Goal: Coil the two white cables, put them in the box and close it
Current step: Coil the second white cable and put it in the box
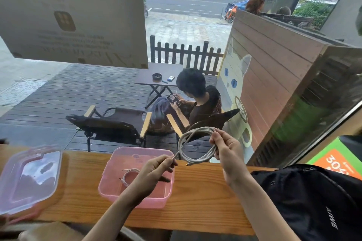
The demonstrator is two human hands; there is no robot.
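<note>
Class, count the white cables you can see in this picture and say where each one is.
2. One cable lies coiled inside the pink box; the other cable is held up in both hands.

Right hand [228, 149] gripping coiled white cable [197, 144], left hand [156, 170] pinching its end, above pink box [109, 188]

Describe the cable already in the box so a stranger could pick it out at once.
Start at the long wooden counter along the window, then find the open pink plastic box in its middle. On the box floor lies a thin white cable in a small coil. Unlike the larger, thicker white coil held up in the right hand, no hand touches it.
</note>
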